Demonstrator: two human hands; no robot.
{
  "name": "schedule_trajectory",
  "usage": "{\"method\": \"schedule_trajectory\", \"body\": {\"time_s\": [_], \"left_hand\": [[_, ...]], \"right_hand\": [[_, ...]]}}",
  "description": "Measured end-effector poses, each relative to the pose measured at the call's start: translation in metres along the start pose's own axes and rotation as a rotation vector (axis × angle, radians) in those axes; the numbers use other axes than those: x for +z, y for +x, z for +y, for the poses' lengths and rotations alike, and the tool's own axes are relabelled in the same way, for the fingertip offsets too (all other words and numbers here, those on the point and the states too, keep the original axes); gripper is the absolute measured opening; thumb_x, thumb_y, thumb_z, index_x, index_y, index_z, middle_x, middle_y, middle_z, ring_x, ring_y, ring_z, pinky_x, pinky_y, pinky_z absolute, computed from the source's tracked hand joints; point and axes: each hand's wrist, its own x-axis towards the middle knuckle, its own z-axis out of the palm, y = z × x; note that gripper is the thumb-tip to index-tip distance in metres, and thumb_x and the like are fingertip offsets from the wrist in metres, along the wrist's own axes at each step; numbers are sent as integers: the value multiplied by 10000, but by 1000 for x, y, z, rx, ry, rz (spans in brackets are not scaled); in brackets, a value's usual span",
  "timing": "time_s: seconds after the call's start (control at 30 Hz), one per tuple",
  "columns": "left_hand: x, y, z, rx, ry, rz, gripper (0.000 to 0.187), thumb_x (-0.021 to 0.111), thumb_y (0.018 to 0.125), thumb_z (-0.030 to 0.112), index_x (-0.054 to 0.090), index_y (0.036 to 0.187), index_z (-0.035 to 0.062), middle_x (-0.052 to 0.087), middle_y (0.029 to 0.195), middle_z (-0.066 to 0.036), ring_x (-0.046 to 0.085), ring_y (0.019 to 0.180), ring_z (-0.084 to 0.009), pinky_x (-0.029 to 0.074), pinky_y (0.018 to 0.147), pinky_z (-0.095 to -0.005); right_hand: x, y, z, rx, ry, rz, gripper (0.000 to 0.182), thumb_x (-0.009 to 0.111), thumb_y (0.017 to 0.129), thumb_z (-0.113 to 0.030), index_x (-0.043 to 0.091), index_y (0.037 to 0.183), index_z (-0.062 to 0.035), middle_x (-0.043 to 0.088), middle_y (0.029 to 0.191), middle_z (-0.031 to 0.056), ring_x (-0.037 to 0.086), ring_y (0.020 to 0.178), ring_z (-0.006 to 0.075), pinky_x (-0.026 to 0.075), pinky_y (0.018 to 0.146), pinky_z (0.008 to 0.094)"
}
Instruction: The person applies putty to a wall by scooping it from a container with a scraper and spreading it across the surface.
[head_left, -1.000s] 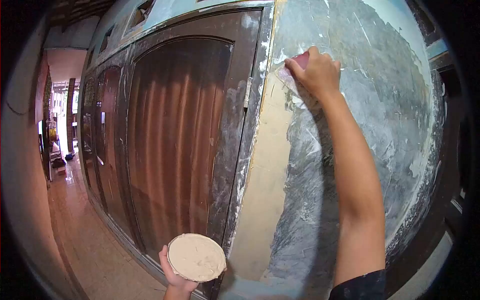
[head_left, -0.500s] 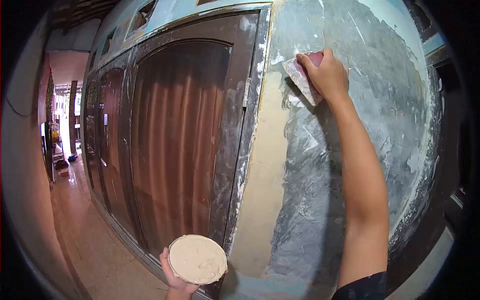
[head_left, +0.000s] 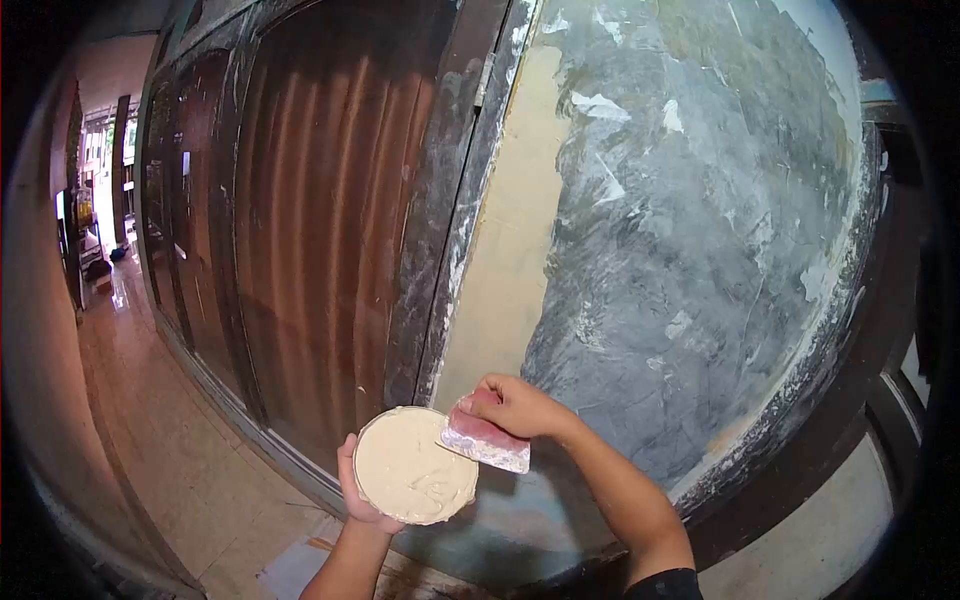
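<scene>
My left hand [head_left: 362, 492] is wrapped round the side of a round container of cream-coloured putty [head_left: 408, 465], its top facing me. In my right hand [head_left: 522, 405] is a reddish putty scraper [head_left: 485, 437] with a pale, putty-smeared edge. The scraper's left end is at the container's rim, over the putty. Behind the hands stands a grey patchy wall [head_left: 660, 270]. A smooth cream strip of putty [head_left: 510, 220] runs down it beside the door frame.
A dark wooden door [head_left: 320, 220] with a curtain behind its glass is to the left of the strip. A tiled floor [head_left: 180, 420] leads down a passage at far left. A pale sheet [head_left: 295, 565] lies on the floor. Another dark frame [head_left: 800, 480] borders the wall at right.
My right hand has come down from high on the wall to the container, bringing the scraper. The view has tilted downward, and the container sits slightly higher in it.
</scene>
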Motion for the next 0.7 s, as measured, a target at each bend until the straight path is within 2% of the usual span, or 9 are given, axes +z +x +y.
{"method": "schedule_trajectory", "body": {"time_s": [0.1, 0.17, 0.23, 0.3, 0.33, 0.37, 0.47, 0.63, 0.7], "left_hand": [[-5, -19, -9, -73, -30, 13, 872, 350, 990, 735, 460, 1571, 94, 496, 1571, -226, 536, 1355, -514, 457, 1037, -758], [-11, -35, -13, -93, -10, 37, 880, 351, 980, 751, 459, 1573, 110, 487, 1578, -224, 532, 1350, -529, 438, 1016, -798], [-17, -48, -16, -113, 61, 52, 884, 355, 956, 782, 466, 1572, 159, 467, 1591, -218, 521, 1339, -564, 393, 949, -891], [-18, -58, -19, -97, 52, 92, 861, 359, 961, 771, 471, 1569, 172, 476, 1585, -212, 521, 1346, -556, 388, 933, -904], [-12, -63, -20, -105, 6, 67, 856, 359, 967, 749, 489, 1549, 135, 508, 1560, -206, 539, 1347, -519, 436, 1003, -795], [-6, -66, -19, -110, -42, 38, 852, 359, 974, 727, 507, 1529, 98, 539, 1535, -200, 556, 1347, -481, 483, 1072, -686], [-16, -61, -23, -80, 5, 83, 828, 374, 979, 711, 528, 1503, 89, 573, 1491, -205, 586, 1306, -477, 500, 1034, -710], [-20, -45, -22, -91, 8, 56, 829, 381, 978, 711, 543, 1479, 71, 583, 1477, -215, 603, 1291, -459, 519, 1044, -660], [-18, -38, -21, -132, 3, 35, 858, 363, 974, 724, 524, 1492, 59, 570, 1482, -235, 589, 1302, -480, 505, 1040, -699]], "right_hand": [[14, -22, 36, 50, -48, -19, 536, 730, 961, -475, 686, 1130, 32, 734, 1032, 253, 715, 946, 335, 549, 838, 423], [18, -42, 56, -14, -19, 145, 522, 706, 993, -499, 678, 1042, 20, 709, 893, 165, 659, 836, 212, 534, 756, 381], [15, -60, 57, 83, -90, 102, 436, 733, 995, -407, 677, 1063, 19, 716, 935, 159, 659, 849, 214, 541, 785, 378], [32, -76, 79, 14, 183, 176, 317, 752, 995, -270, 670, 1072, 26, 715, 968, 156, 662, 848, 229, 541, 791, 382], [36, -89, 60, 68, 290, 194, 189, 748, 976, -136, 679, 1083, 2, 714, 987, 144, 647, 893, 253, 522, 822, 384], [41, -99, 48, 69, 295, 192, 189, 748, 976, -136, 679, 1083, 2, 714, 987, 144, 647, 893, 253, 522, 822, 384], [59, -122, 31, -198, -119, 516, 128, 693, 925, -15, 726, 1044, -50, 716, 988, 106, 590, 991, 315, 481, 895, 386], [81, -153, 23, -300, -133, 644, 327, 627, 830, 107, 766, 1073, -62, 688, 1105, 100, 591, 1048, 340, 476, 997, 409], [87, -163, 18, -271, -98, 622, 418, 614, 798, 144, 782, 1109, -80, 680, 1122, 109, 595, 1116, 332, 491, 1002, 402]]}}
